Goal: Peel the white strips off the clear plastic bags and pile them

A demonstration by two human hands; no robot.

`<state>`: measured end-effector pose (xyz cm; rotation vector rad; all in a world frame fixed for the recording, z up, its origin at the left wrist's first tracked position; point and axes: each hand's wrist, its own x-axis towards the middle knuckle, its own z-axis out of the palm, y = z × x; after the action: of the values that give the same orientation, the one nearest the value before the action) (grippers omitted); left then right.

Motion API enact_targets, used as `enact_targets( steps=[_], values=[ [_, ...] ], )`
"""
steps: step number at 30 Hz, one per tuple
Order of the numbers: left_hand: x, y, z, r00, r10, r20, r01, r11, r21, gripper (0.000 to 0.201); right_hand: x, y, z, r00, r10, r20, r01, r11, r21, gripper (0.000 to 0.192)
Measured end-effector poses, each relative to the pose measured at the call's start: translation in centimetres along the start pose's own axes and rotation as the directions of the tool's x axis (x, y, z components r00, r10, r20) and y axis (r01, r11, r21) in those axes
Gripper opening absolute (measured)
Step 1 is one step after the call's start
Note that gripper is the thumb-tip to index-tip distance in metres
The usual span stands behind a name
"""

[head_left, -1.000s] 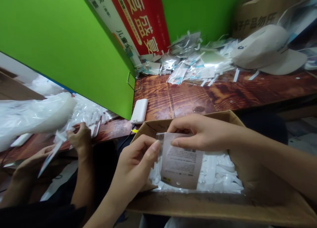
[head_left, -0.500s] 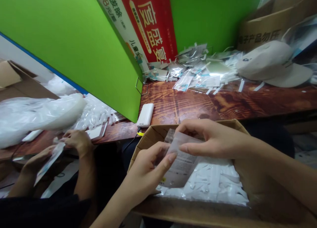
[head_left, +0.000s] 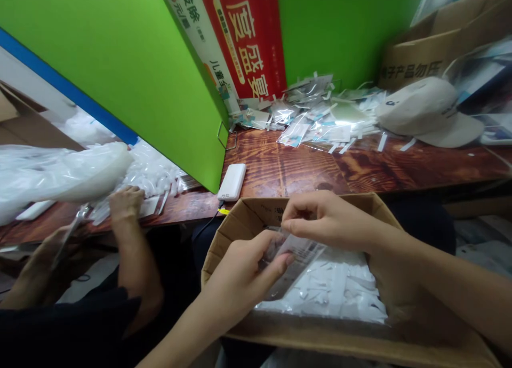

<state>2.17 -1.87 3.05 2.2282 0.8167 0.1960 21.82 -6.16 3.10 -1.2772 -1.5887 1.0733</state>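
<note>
A small clear plastic packet (head_left: 298, 261) with a printed card inside is held over an open cardboard box (head_left: 240, 224) on my lap. My left hand (head_left: 244, 269) grips its lower left side with thumb and fingers. My right hand (head_left: 324, 218) pinches its top edge. The packet is tilted down to the left. Inside the box lies a bag of several white plastic pieces (head_left: 340, 293).
A co-worker's hands (head_left: 124, 202) handle packets at the left beside a big plastic bag (head_left: 60, 170). A green divider (head_left: 132, 74) stands between us. On the wooden table (head_left: 304, 168) lie a white power bank (head_left: 232, 181), a pile of packets (head_left: 320, 117) and a cap (head_left: 428, 112).
The packet has turned from flat and upright to tilted down-left, with my hands drawing closer together. The co-worker's right hand has moved up onto the table.
</note>
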Motion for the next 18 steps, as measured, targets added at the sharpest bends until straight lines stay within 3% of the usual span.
enact_targets(
  steps=[6,8,10,12,14,16,17,18],
  values=[
    [-0.1,-0.6,-0.2,1.000,-0.013,0.012,0.016,0.976,-0.216,0.039,-0.3,-1.0,-1.0,1.000,-0.015,0.021,0.015,1.000,0.021,0.027],
    [-0.2,-1.1,-0.3,0.995,-0.037,-0.093,0.003,0.942,-0.336,0.042,-1.1,-1.6,-2.2,0.999,0.012,-0.041,-0.007,0.993,0.114,0.026],
    [-0.2,-1.6,-0.3,0.964,-0.099,-0.246,-0.018,0.901,-0.433,0.042,-2.1,-1.9,-3.7,0.982,0.053,-0.182,0.000,0.961,0.278,0.026],
    [-0.2,-2.1,-0.2,0.931,-0.146,-0.335,-0.046,0.863,-0.504,0.047,-3.0,-1.9,-5.1,0.919,0.062,-0.389,0.109,0.909,0.402,0.034],
    [-0.2,-2.5,0.0,0.918,-0.164,-0.362,-0.066,0.836,-0.545,0.053,-3.6,-1.7,-6.2,0.794,0.074,-0.604,0.220,0.890,0.399,0.045],
    [-0.3,-2.7,0.2,0.913,-0.171,-0.369,-0.068,0.831,-0.553,0.054,-3.7,-1.4,-6.7,0.689,0.110,-0.716,0.234,0.901,0.364,0.057],
    [-0.3,-2.9,0.3,0.912,-0.173,-0.372,-0.064,0.836,-0.544,0.053,-3.6,-1.3,-6.6,0.677,0.124,-0.726,0.220,0.906,0.361,0.059],
    [-0.4,-3.1,0.4,0.910,-0.173,-0.376,-0.059,0.845,-0.532,0.053,-3.4,-1.2,-6.5,0.694,0.128,-0.708,0.205,0.908,0.366,0.058]
  ],
)
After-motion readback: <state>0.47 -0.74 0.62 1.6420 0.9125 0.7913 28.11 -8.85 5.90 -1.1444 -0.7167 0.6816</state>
